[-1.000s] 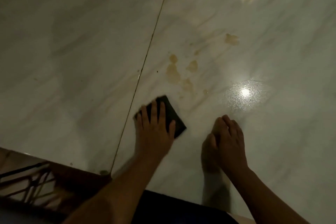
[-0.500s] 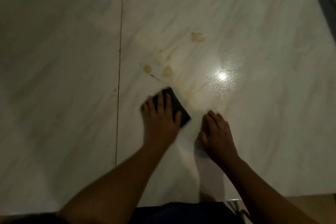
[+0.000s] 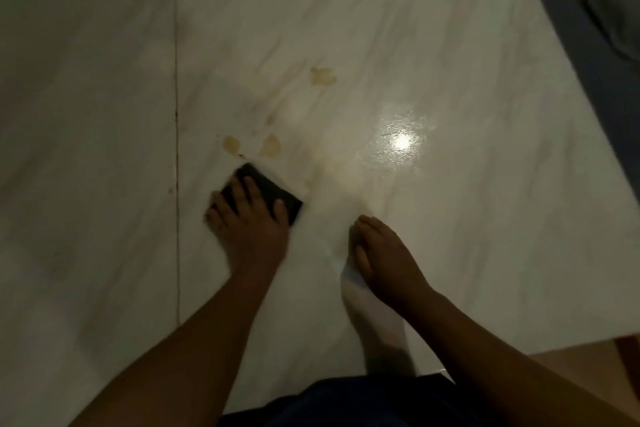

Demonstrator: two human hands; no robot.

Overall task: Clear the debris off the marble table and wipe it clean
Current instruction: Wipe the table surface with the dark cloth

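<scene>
Pad [image 3: 273,189] on table [image 3: 450,253] — stains [image 3: 270,146] just beyond.

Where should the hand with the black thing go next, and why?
Probably a short push forward. The left hand presses the dark pad flat on the marble table, and two brownish stains lie just beyond its far edge, not yet wiped. Another stain sits farther off.

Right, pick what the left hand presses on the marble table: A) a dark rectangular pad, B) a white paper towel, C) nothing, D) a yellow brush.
A: the left hand lies with fingers flat on the dark rectangular pad, just short of the brownish stains on the white marble table.
</scene>
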